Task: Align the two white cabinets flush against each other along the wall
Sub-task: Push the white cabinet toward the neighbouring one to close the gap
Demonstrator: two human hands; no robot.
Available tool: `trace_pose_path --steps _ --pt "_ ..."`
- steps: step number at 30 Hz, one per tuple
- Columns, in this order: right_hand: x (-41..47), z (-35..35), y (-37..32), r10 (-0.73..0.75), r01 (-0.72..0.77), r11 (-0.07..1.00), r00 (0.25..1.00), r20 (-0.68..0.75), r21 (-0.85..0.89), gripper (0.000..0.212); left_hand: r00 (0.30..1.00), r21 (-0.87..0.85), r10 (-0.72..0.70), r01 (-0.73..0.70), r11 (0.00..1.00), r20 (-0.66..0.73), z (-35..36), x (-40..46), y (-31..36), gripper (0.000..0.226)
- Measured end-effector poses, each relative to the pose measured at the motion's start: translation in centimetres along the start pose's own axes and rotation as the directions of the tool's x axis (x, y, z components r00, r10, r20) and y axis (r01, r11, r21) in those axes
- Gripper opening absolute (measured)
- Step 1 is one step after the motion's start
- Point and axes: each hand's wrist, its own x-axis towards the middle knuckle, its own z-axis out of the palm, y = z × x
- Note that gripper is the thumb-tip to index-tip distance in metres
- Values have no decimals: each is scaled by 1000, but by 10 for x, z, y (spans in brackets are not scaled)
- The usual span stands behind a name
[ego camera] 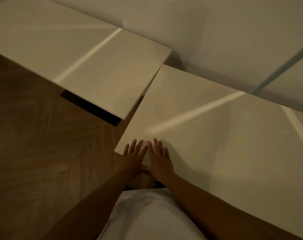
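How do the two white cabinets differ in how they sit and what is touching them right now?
The left cabinet has nothing on its top; the right cabinet has the left hand and right hand resting flat near its front corner. The left cabinet sits nearer the wall; the right cabinet juts further into the room, so their fronts are not in line. Both have plain white tops crossed by light streaks.

A plain pale wall (pixel 216 32) runs along the top of the view, dim and crossed by soft shadows. Below lies a brown wooden floor (pixel 34 153) laid in a herringbone pattern. A thin grey metal strip (pixel 282 66) slants across the wall at upper right. The light is low and warm
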Motion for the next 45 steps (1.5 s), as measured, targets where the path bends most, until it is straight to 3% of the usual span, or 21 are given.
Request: trace_pose_path --steps 4,8,12,19,28,45 --pt "11 3 -4 48 -47 999 998 44 -11 116 999 29 37 -37 999 -15 15 14 -16 115" --pt "15 19 -11 147 -146 989 988 51 -10 121 994 11 102 -102 995 -43 19 21 -22 104" --pt "20 28 -27 242 -240 970 969 -49 41 114 992 44 123 -122 992 -38 22 21 -13 85" --pt "40 24 -32 301 -298 952 952 -54 64 118 995 48 97 -96 994 -21 18 43 -23 91" --pt "50 21 -19 201 -201 979 979 8 30 141 984 116 176 -173 978 -10 22 59 -41 98" --pt "104 -10 -10 247 -251 967 966 77 48 139 970 146 241 -240 960 9 -11 113 -71 111"
